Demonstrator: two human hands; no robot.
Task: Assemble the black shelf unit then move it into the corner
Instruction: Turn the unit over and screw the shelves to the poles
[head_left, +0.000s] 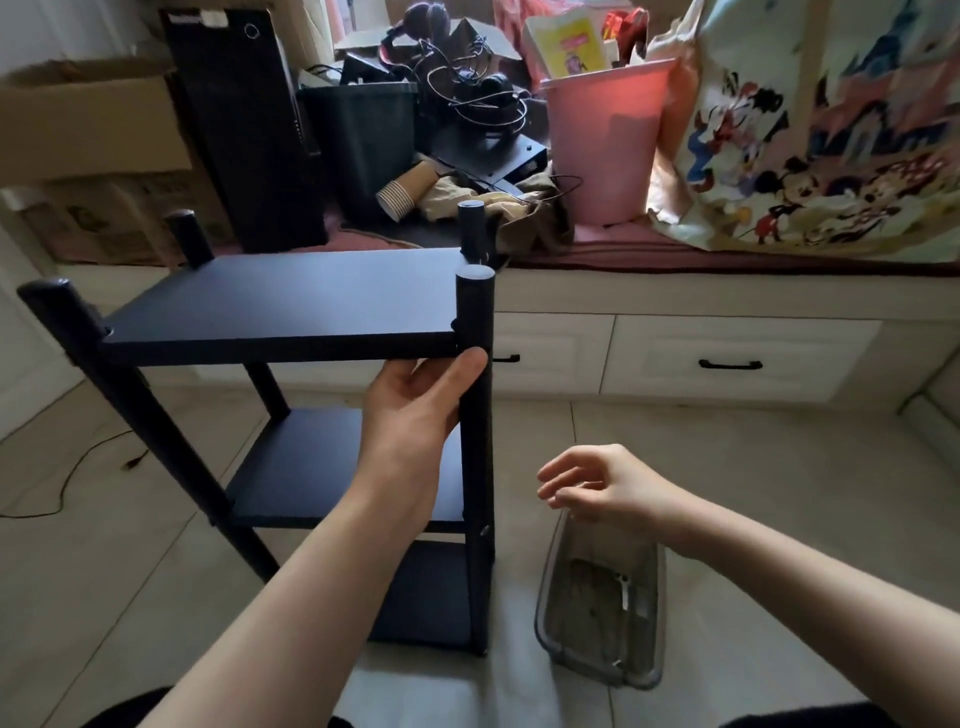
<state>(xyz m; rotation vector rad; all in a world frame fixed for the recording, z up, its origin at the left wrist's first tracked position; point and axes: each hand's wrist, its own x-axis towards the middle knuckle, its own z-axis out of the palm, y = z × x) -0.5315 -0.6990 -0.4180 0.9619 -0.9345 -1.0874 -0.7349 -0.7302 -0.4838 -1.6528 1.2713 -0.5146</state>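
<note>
The black shelf unit (291, 301) stands upright on the tiled floor, with three boards between four round posts. My left hand (421, 400) grips its near right post (475, 312) just under the top board, thumb against the post. My right hand (597, 486) hovers to the right of the shelf, above a clear plastic tray (550, 597); its fingers hang loosely curled and hold nothing that I can see.
The tray holds a small white tool (623, 590) and bits of hardware. Behind the shelf runs a low white cabinet (727, 358) with drawers. On it stand a pink bin (608, 150), a black bin (363, 140), a cartoon-print bag (821, 130) and cardboard boxes (88, 119). A cable (67, 478) lies on the floor at left.
</note>
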